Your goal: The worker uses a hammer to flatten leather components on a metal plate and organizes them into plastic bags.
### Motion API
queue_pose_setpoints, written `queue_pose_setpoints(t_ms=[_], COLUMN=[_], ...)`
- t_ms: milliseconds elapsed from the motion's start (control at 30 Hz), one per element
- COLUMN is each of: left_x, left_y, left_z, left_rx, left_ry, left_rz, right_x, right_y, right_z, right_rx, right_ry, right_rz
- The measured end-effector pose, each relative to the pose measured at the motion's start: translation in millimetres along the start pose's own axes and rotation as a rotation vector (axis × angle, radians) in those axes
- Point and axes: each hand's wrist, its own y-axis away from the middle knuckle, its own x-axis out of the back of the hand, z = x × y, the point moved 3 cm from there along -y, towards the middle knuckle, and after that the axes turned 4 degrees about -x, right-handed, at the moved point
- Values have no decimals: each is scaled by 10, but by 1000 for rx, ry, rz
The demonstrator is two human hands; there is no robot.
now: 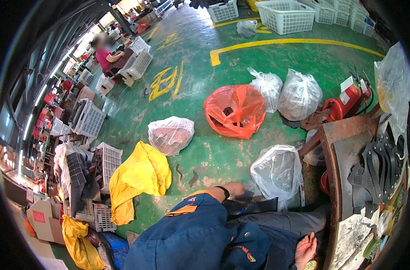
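Note:
My left hand [234, 189], with a black band at the wrist, reaches low beside some dark flat pieces [245, 196] near the floor. Its fingers are hidden, so I cannot make out whether it holds anything. An open clear plastic bag [276, 173] stands just to its right. My right hand [306, 247] rests by my grey trouser leg at the lower right, fingers loosely bent and apart, with nothing visible in them. Beside it stands the worn workbench [344, 153], where black strap-like cut pieces [378, 162] lie.
Ahead on the green floor are a red plastic bag [236, 110], filled clear bags [300, 96], a white bag [171, 135] and a yellow cloth or sack [142, 177]. A red fire extinguisher [349, 99] stands right. White crates [286, 17] sit far back; a seated person [106, 56] is far left.

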Motion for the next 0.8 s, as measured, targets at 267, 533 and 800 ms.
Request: queue_pose_setpoints(t_ms=[267, 533, 800], left_x=[133, 450, 1116], left_y=[6, -319, -525], left_z=[323, 62, 1118], left_rx=[-205, -203, -420], left_ry=[62, 135, 182], left_rz=[61, 124, 291], right_x=[-250, -1059, -1079], right_y=[334, 688, 1512], right_z=[96, -200, -1009], right_rx=[99, 242, 924], right_ry=[128, 662, 887], right_rz=[250, 256, 637])
